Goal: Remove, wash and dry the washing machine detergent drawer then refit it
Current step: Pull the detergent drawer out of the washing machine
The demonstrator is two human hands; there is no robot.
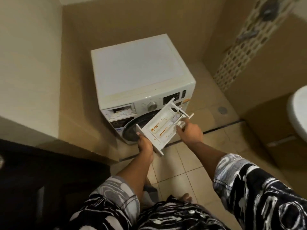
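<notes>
A black-and-white patterned shirt (166, 213) fills the bottom of the view, its short sleeves ending above two bare forearms that reach forward. Beneath them is a beige tiled floor (182, 163), with one bare foot (186, 197) showing just past the shirt's hem.

A white front-loading washing machine (137, 72) stands in the corner against tan walls, its flat top bare and its dark round door (132, 128) facing the person. At the far right edge, the rim of a white basin (299, 113) comes into view.

The detergent drawer (162, 127) is right out of the machine, held in the air in front of the door and tilted, its front panel nearest the person and its back end pointing up toward the control panel. The left hand (145, 146) grips the front panel from underneath, fingers curled behind it. The right hand (190, 132) holds the drawer's right side near the back, fingers curled over the rim.

At the machine's upper left the slot (122, 112) gapes open, pale and grubby inside. A silver dial (152, 105) sits to the right of it. Orange-brown stains (163, 129) streak the drawer's compartments.
</notes>
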